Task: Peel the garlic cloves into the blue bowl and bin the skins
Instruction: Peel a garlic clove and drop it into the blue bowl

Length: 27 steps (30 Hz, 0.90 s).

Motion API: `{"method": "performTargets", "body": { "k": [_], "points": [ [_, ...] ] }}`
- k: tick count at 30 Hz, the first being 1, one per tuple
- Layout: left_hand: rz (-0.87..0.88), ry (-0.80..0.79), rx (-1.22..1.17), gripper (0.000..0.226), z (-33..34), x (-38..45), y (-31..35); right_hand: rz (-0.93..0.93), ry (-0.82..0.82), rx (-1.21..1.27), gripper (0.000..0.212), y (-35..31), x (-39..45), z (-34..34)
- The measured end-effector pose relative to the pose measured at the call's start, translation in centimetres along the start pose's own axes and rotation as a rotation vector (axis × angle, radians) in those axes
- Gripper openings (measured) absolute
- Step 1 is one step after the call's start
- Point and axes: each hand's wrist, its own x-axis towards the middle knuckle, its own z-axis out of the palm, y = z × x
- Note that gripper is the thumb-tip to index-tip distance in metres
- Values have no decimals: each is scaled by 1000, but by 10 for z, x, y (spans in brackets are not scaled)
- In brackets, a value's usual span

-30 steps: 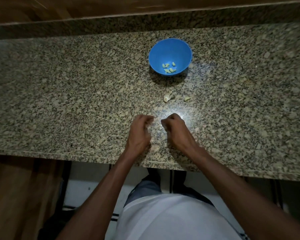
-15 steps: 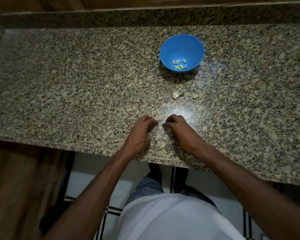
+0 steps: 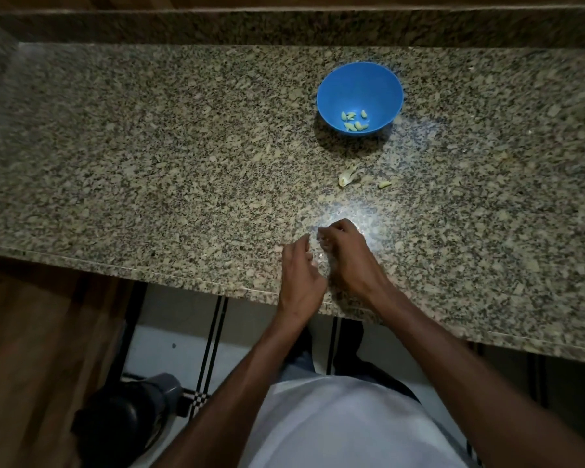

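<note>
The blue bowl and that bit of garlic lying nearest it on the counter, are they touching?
Apart. The head view shows a plain strip of bare granite counter between the blue bowl and the garlic piece, which lies nearer the person.

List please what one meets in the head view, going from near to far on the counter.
The two hands, left hand and right hand, close together → garlic skins → blue bowl holding peeled cloves.
</note>
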Motion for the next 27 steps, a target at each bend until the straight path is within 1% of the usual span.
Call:
{"method": "performTargets", "body": {
  "k": [2, 5, 10, 11, 12, 14, 15, 16, 17, 19, 20, 24, 27],
  "points": [
    [11, 57, -59, 64, -2, 7, 3, 34, 84, 4, 34, 4, 3, -14],
    [59, 140, 16, 62, -13, 24, 2, 44, 213, -23, 29, 15, 18, -42],
    [80, 127, 100, 59, -26, 50, -12, 44, 295, -39, 31, 24, 59, -85],
    [86, 120, 109, 59, -27, 52, -14, 55, 288, -43, 35, 26, 68, -89],
    [92, 115, 118, 58, -28, 52, -15, 67, 259, -47, 45, 26, 77, -91],
    [96, 113, 133, 55, -28, 52, -16, 62, 148, -98, 64, 28, 98, -90],
    [97, 111, 142, 53, -27, 51, -16, 43, 77, -167, 67, 29, 107, -87],
    [105, 109, 151, 51, -26, 51, -15, 15, 16, -247, 64, 28, 115, -83],
    [117, 104, 160, 50, -25, 51, -16, -18, -17, -308, 53, 28, 121, -79],
    [138, 97, 162, 49, -24, 51, -17, -96, -15, -372, 27, 27, 125, -72],
    [147, 96, 159, 48, -23, 52, -18, -111, -1, -384, 21, 25, 123, -70],
    [170, 80, 140, 48, -25, 52, -22, -138, 23, -360, 19, 16, 113, -68],
    [188, 63, 136, 48, -27, 50, -24, -132, 7, -279, 25, 16, 103, -63]
  ]
}}
